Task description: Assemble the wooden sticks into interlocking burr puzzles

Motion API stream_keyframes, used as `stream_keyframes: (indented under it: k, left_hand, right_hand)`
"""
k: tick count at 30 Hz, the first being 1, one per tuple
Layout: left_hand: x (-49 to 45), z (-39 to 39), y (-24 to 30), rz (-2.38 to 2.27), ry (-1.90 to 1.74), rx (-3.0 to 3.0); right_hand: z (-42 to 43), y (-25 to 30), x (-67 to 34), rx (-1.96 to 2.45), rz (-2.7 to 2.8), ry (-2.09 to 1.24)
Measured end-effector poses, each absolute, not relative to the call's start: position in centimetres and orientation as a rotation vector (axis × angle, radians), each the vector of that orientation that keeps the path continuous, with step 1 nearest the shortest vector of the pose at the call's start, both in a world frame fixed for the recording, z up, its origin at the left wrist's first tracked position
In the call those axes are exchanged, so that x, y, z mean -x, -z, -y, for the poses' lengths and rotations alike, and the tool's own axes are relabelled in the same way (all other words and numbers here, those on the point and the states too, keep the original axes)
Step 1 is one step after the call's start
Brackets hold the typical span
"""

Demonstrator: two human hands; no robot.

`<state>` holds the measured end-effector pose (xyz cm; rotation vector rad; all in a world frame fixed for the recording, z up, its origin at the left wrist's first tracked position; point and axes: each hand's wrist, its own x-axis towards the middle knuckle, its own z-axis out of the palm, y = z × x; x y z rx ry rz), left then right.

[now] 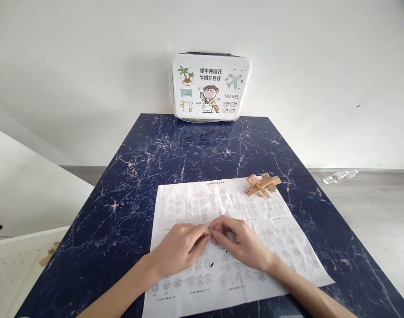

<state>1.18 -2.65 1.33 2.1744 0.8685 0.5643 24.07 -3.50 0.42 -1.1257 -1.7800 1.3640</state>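
Note:
A white instruction sheet printed with small diagrams lies flat on the dark blue marbled table. My left hand and my right hand rest on the sheet's middle, fingertips pinched together and meeting at one spot. What they pinch, if anything, is too small to make out. A wooden interlocking puzzle sits on the sheet's far right corner, well apart from both hands.
A white case with cartoon travel pictures stands against the wall at the table's far edge. To the left is a white perforated surface with small wooden pieces. A clear plastic item lies on the floor at right.

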Motion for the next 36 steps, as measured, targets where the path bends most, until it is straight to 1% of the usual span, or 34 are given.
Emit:
stream_keyframes:
  k: [7, 36]
  left_hand:
    - [-0.80, 2.70, -0.49, -0.836, -0.598, -2.391]
    - [-0.71, 2.78, -0.43, -0.848, -0.600, -2.434]
  right_hand:
    - [3.49, -0.45, -24.06, 1.123, 1.787, -1.377]
    - [3.50, -0.28, -24.14, 1.126, 1.797, -1.378]
